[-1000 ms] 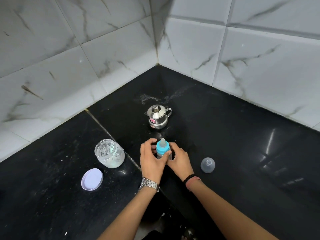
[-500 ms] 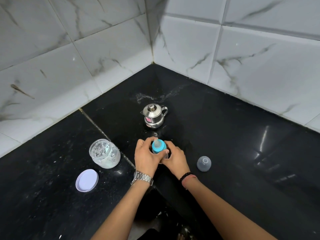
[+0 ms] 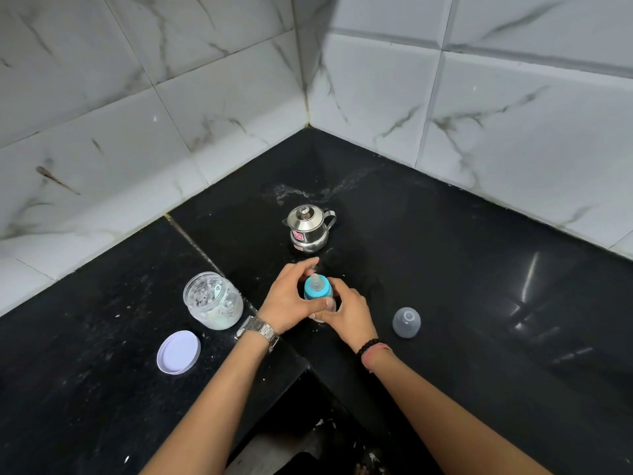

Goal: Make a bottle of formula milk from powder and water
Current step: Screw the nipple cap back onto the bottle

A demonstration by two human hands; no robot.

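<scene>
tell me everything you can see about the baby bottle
The baby bottle stands upright on the black counter, before the steel kettle. It has a blue screw collar and pale translucent teat, uncapped. The left hand grips the collar; the right hand wraps the clear body, hiding its contents.

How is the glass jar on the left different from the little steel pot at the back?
The glass jar is see-through, with white powder inside; the steel pot is shiny metal, so its contents are hidden. The glass jar stands open, its lilac lid lying beside it on the counter; the steel pot has its lid on. The steel pot has a spout and a handle; the glass jar has neither. Both stand upright, untouched by either hand.
</scene>
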